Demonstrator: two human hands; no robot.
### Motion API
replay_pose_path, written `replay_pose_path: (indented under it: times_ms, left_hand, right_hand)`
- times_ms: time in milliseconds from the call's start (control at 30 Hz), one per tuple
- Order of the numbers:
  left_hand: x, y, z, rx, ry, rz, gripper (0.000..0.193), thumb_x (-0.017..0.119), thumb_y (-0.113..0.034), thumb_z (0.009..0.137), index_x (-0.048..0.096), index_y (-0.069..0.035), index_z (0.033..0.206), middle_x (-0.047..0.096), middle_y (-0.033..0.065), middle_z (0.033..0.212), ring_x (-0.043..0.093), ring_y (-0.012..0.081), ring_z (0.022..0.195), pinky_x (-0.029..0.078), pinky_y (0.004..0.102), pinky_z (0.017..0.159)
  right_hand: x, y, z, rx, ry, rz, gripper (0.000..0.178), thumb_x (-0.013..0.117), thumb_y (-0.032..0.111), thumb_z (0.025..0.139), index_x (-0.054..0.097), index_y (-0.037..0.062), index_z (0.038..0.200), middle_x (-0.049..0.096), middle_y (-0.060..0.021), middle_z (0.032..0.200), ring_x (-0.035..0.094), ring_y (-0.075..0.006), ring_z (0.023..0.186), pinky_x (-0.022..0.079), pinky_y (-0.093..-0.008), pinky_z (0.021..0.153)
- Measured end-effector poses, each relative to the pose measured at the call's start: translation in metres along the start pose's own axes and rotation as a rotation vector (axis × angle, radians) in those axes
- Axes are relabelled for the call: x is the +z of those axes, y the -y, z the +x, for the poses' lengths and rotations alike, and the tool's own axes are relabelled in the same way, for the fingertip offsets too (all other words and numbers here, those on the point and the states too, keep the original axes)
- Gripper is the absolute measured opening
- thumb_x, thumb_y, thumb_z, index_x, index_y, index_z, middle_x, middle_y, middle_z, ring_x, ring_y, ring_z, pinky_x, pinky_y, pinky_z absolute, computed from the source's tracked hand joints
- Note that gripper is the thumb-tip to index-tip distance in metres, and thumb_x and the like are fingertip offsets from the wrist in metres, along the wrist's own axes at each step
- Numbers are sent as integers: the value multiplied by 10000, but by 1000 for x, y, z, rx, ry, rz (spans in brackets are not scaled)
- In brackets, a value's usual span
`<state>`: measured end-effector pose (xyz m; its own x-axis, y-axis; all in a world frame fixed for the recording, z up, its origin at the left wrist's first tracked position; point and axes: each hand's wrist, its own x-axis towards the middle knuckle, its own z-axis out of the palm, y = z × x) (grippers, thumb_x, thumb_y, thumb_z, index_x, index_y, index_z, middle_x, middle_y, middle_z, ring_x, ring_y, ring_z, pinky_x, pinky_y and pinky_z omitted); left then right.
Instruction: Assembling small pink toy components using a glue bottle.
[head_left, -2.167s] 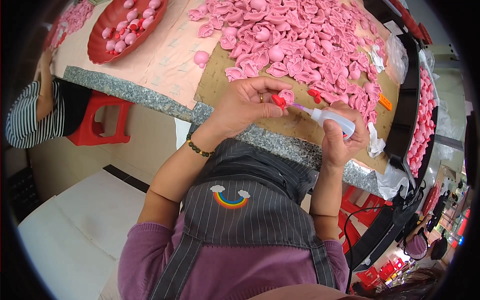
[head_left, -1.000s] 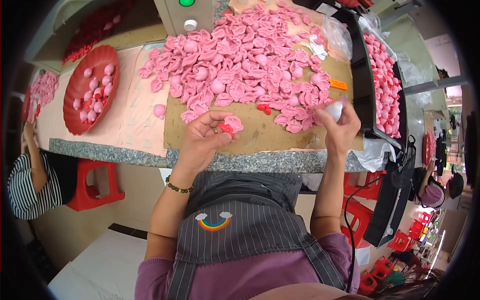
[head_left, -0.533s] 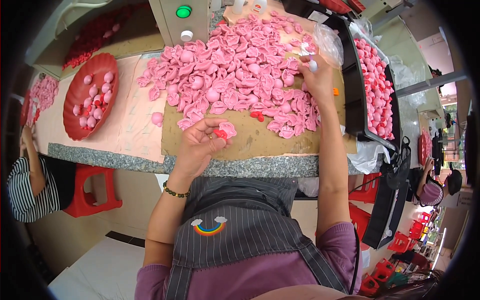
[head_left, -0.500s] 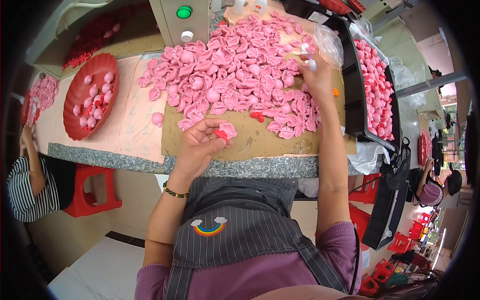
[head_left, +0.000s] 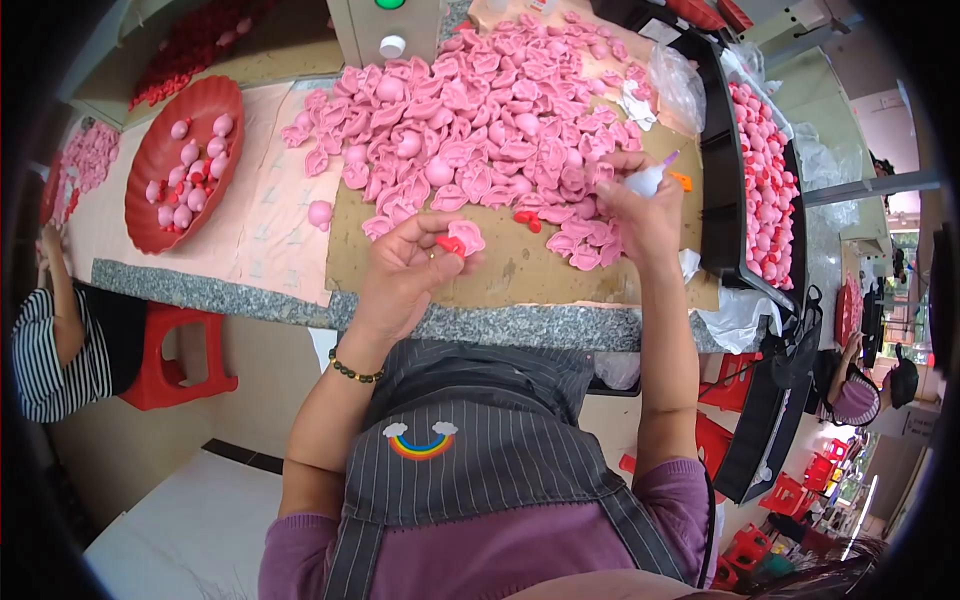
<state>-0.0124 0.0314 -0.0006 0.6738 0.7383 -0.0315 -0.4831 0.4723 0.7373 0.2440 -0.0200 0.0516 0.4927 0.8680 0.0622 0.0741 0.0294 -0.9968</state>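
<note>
My left hand (head_left: 398, 275) pinches a pink shell-shaped piece (head_left: 467, 236) with its hollow side showing, together with a small red piece (head_left: 450, 245). To the right, my right hand (head_left: 645, 220) grips a small white squeeze bottle (head_left: 644, 181) with a thin purple tip, tilted toward the upper right. Just beyond both hands spreads a large heap of pink shell-shaped pieces (head_left: 470, 130), with some rounded pink balls among them. Another small red piece (head_left: 528, 220) lies on the brown board (head_left: 500, 275) between my hands. An orange piece (head_left: 682, 181) is beside the bottle.
A red scalloped tray (head_left: 140, 215) with pink-and-red balls stands at the left. On the right, a black bin (head_left: 718, 200) borders the work area, full of similar balls. A grey box (head_left: 390, 20) with a green button rises behind. Another person's arm (head_left: 65, 300) shows far left.
My right hand has come back toward me from the far right side of the heap, bringing the bottle with it. My left hand still holds the pink and red pieces, slightly raised.
</note>
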Motion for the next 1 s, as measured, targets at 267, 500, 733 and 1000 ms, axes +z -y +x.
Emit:
replay_pose_path:
  times_ms: [267,500,733,1000]
  left_hand:
    - [20,6,1,-155,59,-484,284,524,7,848,467,40,1124,552,175,1084,540,344,1052,451,455,922]
    - [20,9,-10,-117,-7,-512,291,525,26,840,461,36,1124,555,166,1073,542,323,1053,451,428,936]
    - [23,19,-11,1,-65,-433,339,548,1,832,448,-4,1156,559,157,1099,526,296,1091,445,382,934]
    - [23,26,-11,45,-39,-337,313,526,29,836,478,5,1145,568,147,1085,536,276,1078,455,345,911]
  right_hand:
    - [44,-10,-57,-312,293,-27,182,614,-115,661,601,-26,819,612,-134,861,593,-204,818,477,-307,755]
    - [54,-11,-74,-408,227,-233,254,565,-111,653,630,-7,875,553,-139,999,559,-186,840,444,-283,775]
    - [60,-21,-91,-269,240,-197,278,608,-70,683,622,-11,953,517,-126,1023,534,-155,852,444,-263,755]
    - [75,-28,-95,-293,70,-248,290,652,-107,660,612,-34,938,543,-111,990,550,-116,770,458,-212,646]
